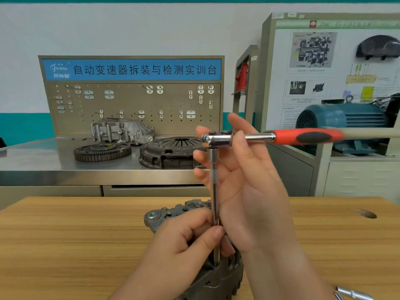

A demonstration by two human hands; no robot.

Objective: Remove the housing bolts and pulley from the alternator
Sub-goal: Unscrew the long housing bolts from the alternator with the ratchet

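Nearest the camera, the alternator (pixel 218 280) stands on a wooden surface (pixel 65 245), its dark ribbed body at the bottom centre of the view and a grey mounting ear showing just behind the hands. Both hands partly cover it. The left hand (pixel 184 241) is clenched round the lower end of a chrome extension bar (pixel 214 180), its thumb pressed against the bar just above the alternator's housing. The bar rises upright from there to the head of a ratchet (pixel 223 138), whose red and black handle (pixel 309 137) points out to the right, level with the surface. The right hand (pixel 249 191) is released: its fingers stand nearly straight beside the bar, 1 finger lying across the front of the ratchet's neck and the others behind the head. What the bar's lower tip sits on is hidden by the left hand.

At the lower right corner lie chrome tool pieces (pixel 355 294), cut off by the edge. Behind, a steel surface (pixel 43 161) carries a toothed flywheel (pixel 101 151), a clutch cover (pixel 166 152) and a grey cast housing (pixel 121 131), with a pegboard (pixel 129 102) behind them. A blue motor (pixel 346 115) sits at the far right.
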